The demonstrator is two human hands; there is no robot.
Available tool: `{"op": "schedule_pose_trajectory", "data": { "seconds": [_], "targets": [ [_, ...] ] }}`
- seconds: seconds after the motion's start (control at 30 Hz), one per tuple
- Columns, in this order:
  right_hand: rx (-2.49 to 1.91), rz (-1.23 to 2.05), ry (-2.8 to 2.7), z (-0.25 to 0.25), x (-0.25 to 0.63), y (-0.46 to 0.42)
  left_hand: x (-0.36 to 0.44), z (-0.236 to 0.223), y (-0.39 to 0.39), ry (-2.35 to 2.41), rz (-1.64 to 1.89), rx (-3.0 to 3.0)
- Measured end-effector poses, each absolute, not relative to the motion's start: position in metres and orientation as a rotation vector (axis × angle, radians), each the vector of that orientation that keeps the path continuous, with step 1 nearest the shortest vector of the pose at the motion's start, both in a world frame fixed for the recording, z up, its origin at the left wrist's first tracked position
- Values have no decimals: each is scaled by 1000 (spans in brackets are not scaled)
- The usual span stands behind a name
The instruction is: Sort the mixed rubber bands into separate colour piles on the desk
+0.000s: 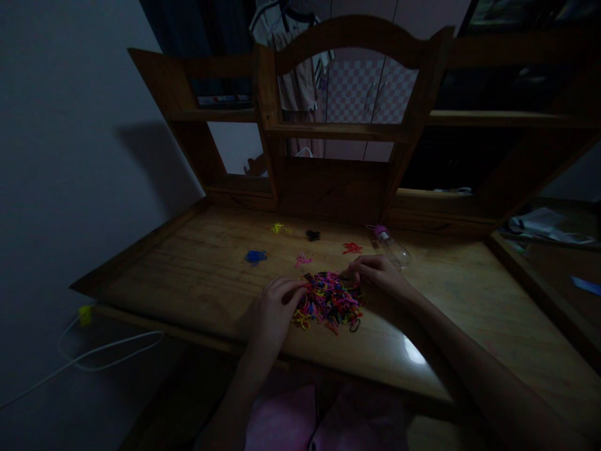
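Observation:
A heap of small, mixed-colour rubber bands (328,300) lies on the wooden desk (188,269) in front of me. At the heap's left edge, my left hand (277,304) has thumb and forefinger pinched on what looks like a red rubber band. My right hand (378,274) is at the heap's upper right, its fingers curled together; whatever may be between them is too small and dark to make out. Beyond the heap are separate little piles: blue (255,257), yellow (278,228), black (312,235), pink (303,258) and red (352,248).
A clear bottle with a purple cap (397,250) lies behind my right hand. The wooden shelf unit (333,131) rises along the desk's back edge. A white cable (113,363) hangs at the left, by the wall.

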State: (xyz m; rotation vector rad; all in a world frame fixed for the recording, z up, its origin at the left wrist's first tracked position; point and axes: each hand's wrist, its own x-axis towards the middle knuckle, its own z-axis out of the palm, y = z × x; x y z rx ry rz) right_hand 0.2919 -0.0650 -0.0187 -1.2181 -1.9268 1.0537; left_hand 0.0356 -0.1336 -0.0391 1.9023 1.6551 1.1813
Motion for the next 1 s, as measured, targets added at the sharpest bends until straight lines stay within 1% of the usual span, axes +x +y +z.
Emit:
{"op": "schedule_pose_trajectory", "data": {
  "seconds": [0.13,0.33,0.53,0.67,0.87,1.0],
  "targets": [
    [-1193,1079,-1923,-19,292,-64,37,-40,-132,1645,1094,1986],
    [-1191,1082,-1936,-20,293,-64,40,-46,-130,1687,1071,2011],
    [-1181,1110,-1906,-21,292,-64,41,-42,-129,1732,1001,2105],
    [-1187,1096,-1918,-20,293,-64,40,-41,-128,1731,1025,2137],
    [-1178,1131,-1932,-19,294,-63,36,-41,-127,1731,1135,2051],
    [-1183,1092,-1921,-22,293,-62,37,-36,-131,1754,1196,1982]
  ]
}}
